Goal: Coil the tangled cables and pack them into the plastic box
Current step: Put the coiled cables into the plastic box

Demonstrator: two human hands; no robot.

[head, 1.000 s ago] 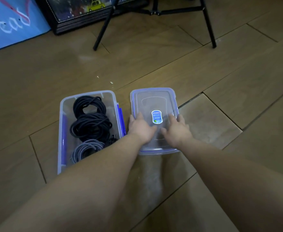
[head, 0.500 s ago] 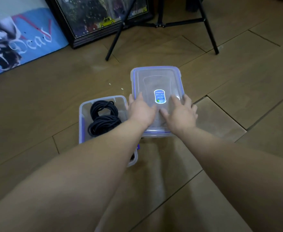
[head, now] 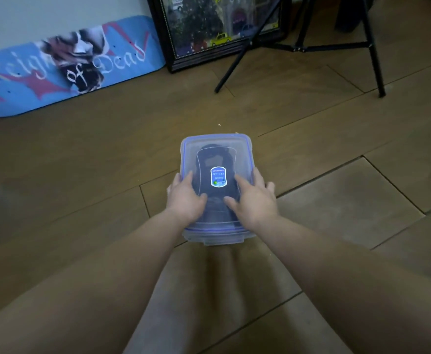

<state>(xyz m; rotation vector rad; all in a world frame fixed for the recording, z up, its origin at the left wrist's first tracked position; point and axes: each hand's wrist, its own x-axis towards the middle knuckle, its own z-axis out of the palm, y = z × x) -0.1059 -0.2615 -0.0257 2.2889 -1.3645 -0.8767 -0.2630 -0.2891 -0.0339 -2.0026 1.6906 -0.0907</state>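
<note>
The clear plastic box (head: 218, 238) stands on the wooden floor right in front of me. Its clear lid (head: 215, 144) with a blue rim and a blue sticker (head: 218, 177) lies on top of the box. Dark coiled cables (head: 217, 155) show dimly through the lid. My left hand (head: 185, 199) holds the lid's near left side, thumb on top and fingers at the edge. My right hand (head: 255, 200) holds the near right side the same way, with its outer fingers over the rim.
A blue skateboard deck (head: 63, 70) leans on the wall at the far left. A black-framed picture (head: 222, 29) stands beside it. Black tripod legs (head: 374, 60) stand on the floor at the far right. Bare wooden floor surrounds the box.
Both hands lifted the lid from the floor to the right of the box, carried it left and set it on the box. The cables are now covered.
</note>
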